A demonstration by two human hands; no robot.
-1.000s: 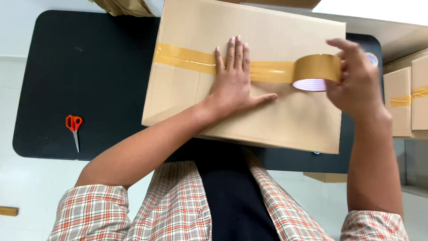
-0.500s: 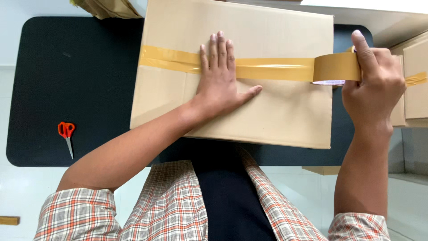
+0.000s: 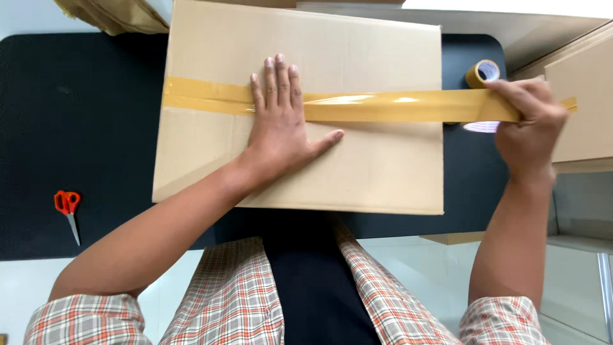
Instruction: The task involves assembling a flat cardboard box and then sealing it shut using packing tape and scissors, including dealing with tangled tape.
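Tape strip (image 3: 383, 106) mid-run across cardboard box (image 3: 357, 160); your left hand (image 3: 281, 137) flat on it, right hand (image 3: 529, 128) gripping roll past edge; next: pull taut, fold down side

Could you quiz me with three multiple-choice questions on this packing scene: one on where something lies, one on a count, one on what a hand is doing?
1. Where do the orange-handled scissors lie?
A. on top of the box
B. on the black mat, left of the box
C. in the right hand

2. How many rolls of tape show?
A. one
B. two
C. four

3. What is the left hand doing?
A. pressing flat on the brown cardboard box
B. gripping the scissors
C. hanging off the table

Answers:
1. B, they rest on the mat, apart from the box.
2. B, one roll sits in the right hand at the end of the tan tape strip, and a spare tan tape roll lies on the mat behind it.
3. A, the palm and spread fingers lie over the tape strip on the lid.
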